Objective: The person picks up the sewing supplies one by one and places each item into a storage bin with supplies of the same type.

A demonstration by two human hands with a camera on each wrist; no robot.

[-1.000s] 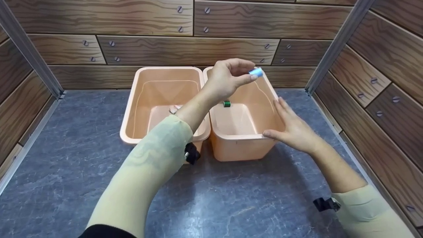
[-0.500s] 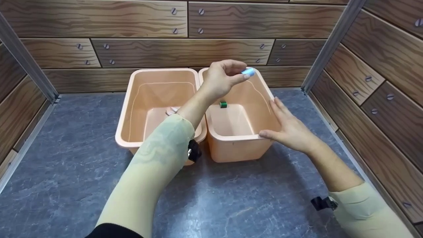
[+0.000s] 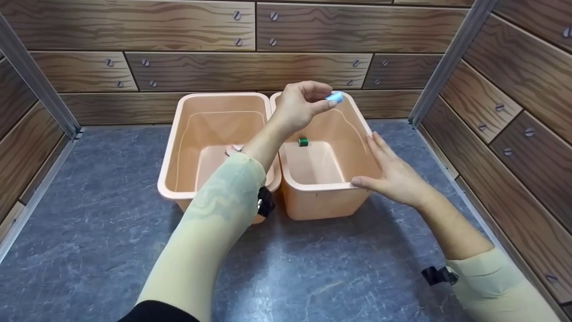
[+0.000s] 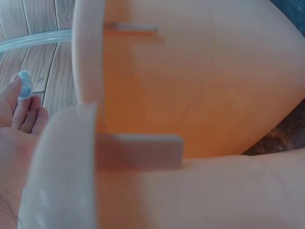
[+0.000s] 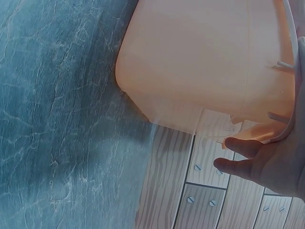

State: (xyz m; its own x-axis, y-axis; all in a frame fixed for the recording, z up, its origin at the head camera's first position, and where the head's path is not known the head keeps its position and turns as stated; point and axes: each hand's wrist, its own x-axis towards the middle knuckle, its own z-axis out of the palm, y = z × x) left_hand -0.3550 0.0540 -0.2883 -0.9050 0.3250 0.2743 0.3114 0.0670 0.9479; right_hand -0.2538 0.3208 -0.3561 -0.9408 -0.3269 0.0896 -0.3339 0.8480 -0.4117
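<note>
Above the far part of the right bin (image 3: 319, 186), my left hand (image 3: 297, 107) pinches a small light-blue thread spool (image 3: 334, 97) between thumb and fingers. The same spool (image 4: 25, 86) shows at the fingertips in the left wrist view, beyond the bin rims. A green thread spool (image 3: 303, 141) lies inside the right bin, near its left wall. My right hand (image 3: 395, 176) rests at that bin's near right corner, thumb on the front rim and fingers straight along the outer side. In the right wrist view, the extended fingers (image 5: 238, 167) show beside the bin wall.
A second peach bin (image 3: 167, 179) stands close on the left, with small white and pinkish items (image 3: 233, 149) on its floor, partly hidden by my left forearm. Wood-patterned walls (image 3: 250, 71) enclose the dark marbled table (image 3: 286, 277) at the back and sides.
The head view has shifted slightly. My left hand keeps the blue spool over the right bin, and my right hand stays on the rim.
</note>
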